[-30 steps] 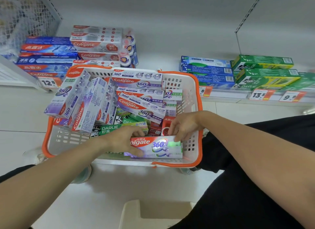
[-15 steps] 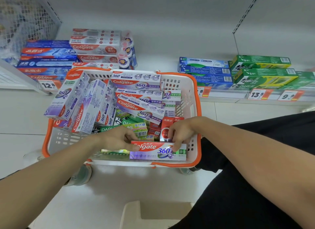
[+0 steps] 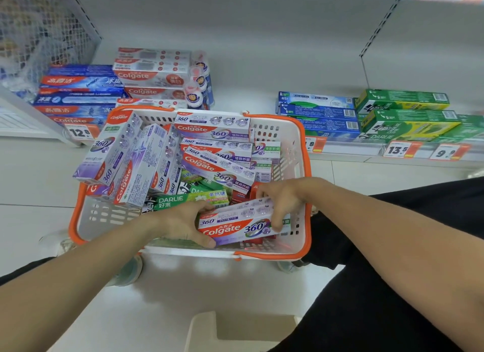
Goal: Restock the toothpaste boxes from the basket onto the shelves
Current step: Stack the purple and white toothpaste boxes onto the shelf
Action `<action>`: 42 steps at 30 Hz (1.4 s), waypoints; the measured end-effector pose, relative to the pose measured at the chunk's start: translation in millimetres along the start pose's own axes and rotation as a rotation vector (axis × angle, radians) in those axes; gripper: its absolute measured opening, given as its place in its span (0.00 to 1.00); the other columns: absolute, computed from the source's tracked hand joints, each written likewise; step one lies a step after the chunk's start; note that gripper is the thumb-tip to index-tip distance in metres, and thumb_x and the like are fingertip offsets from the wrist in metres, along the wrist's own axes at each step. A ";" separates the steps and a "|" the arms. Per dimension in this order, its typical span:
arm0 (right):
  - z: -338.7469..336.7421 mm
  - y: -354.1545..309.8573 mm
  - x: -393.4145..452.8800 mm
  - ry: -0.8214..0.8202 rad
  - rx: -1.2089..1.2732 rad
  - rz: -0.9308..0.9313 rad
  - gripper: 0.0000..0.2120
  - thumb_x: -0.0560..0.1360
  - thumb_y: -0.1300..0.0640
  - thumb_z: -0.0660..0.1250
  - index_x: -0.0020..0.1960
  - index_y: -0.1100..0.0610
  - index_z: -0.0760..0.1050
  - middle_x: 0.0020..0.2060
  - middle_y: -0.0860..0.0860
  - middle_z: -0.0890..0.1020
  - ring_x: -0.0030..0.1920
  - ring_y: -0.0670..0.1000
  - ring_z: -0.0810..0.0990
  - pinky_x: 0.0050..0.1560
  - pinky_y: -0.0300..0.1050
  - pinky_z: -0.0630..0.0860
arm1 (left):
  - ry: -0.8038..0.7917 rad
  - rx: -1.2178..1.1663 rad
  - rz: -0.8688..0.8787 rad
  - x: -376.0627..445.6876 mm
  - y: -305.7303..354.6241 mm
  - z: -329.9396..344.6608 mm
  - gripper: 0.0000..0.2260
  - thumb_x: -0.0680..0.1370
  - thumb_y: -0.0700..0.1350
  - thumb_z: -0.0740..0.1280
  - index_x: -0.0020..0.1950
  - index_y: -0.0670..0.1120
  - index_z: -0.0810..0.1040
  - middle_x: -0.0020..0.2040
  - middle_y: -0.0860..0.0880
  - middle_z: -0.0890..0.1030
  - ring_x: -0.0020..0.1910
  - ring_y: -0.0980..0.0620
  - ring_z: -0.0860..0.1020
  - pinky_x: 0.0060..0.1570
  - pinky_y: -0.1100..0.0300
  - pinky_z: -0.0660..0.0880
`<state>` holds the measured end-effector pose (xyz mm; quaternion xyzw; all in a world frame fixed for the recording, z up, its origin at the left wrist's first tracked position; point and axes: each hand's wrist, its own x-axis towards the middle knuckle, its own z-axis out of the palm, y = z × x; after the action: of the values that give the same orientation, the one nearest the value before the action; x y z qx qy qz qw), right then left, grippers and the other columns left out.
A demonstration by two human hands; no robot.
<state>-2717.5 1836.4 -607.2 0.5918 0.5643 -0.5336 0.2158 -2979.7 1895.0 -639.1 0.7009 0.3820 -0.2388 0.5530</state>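
A white basket with an orange rim [image 3: 307, 184] stands on the floor, full of toothpaste boxes. Both hands hold one Colgate 360 box [image 3: 235, 224] at the basket's near side. My left hand [image 3: 183, 224] grips its left end with the thumb under the front edge. My right hand [image 3: 281, 202] curls over its right end. A green Darlie box [image 3: 188, 200] lies just behind my left hand. More Colgate 360 boxes [image 3: 125, 157] lean in a pile at the basket's left and back.
The bottom shelf [image 3: 248, 97] behind the basket holds stacked Colgate boxes [image 3: 146, 76] at left, blue boxes [image 3: 318, 113] and green Darlie boxes [image 3: 403, 116] at right. Price tags [image 3: 396, 150] line the edge. A wire rack [image 3: 39, 34] stands far left. My black-clad knee [image 3: 392, 247] is at right.
The Colgate 360 box has risen a little and tilted, its right end higher. Both hands have closed further round its ends.
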 end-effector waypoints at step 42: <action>-309.5 -227.5 -123.0 1.468 0.071 -0.704 0.25 0.62 0.48 0.84 0.57 0.39 0.82 0.58 0.48 0.78 0.57 0.46 0.79 0.61 0.52 0.78 | 1.613 0.153 0.224 -165.9 54.7 -301.4 0.32 0.73 0.52 0.73 0.74 0.48 0.66 0.72 0.43 0.65 0.73 0.41 0.62 0.72 0.46 0.62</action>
<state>-2776.3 2109.5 -316.3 0.5852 0.6977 -0.0639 -0.4083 -3061.0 2133.3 -398.4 0.7271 0.5726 0.3703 0.0795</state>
